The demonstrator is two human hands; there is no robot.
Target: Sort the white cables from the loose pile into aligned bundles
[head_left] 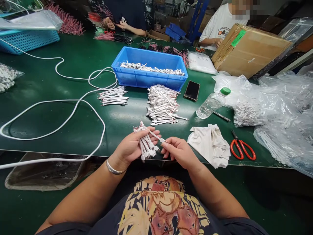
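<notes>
A bunch of short white cables (147,147) with white plugs lies in my left hand (129,145), whose thumb presses across it. My right hand (179,150) pinches the plug end of a single white cable (156,135); the cable's other end reaches back to the left thumb. Both hands are at the table's near edge. Just beyond them is a thick pile of similar white cables (162,104), and a smaller pile (112,96) lies to its left. Behind the piles a blue bin (149,78) holds many more white pieces.
To the right are a grey cloth (209,145), red-handled scissors (242,148), a water bottle (211,104), a phone (192,90) and plastic bags (281,111). A long white cord (91,112) loops across the left. Two people sit opposite, near a cardboard box (249,49).
</notes>
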